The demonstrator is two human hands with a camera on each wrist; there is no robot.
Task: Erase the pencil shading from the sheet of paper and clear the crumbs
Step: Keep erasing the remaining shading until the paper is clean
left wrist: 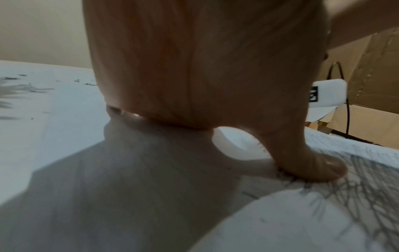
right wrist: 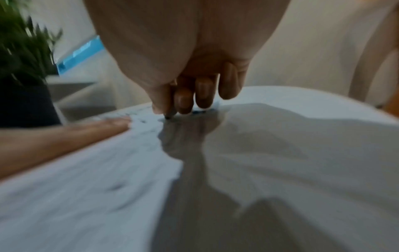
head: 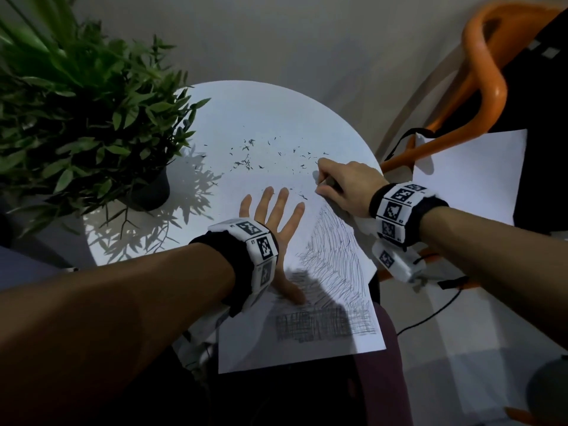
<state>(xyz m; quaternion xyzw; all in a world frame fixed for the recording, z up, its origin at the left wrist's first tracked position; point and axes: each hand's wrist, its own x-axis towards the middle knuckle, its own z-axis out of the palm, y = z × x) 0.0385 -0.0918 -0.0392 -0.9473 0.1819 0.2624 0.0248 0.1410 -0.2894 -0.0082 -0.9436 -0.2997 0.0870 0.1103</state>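
A white sheet of paper lies on the round white table, with its near edge hanging over the rim. Pencil shading covers its right side and lower part. My left hand lies flat on the sheet, fingers spread, thumb pressing at the edge of the shading. My right hand pinches a thin dark-tipped eraser, its tip touching the sheet near the far right corner. Dark eraser crumbs are scattered over the table beyond the sheet.
A potted plant in a dark pot stands on the table's left side. An orange chair stands to the right and carries a second white sheet. A black cable runs across the floor.
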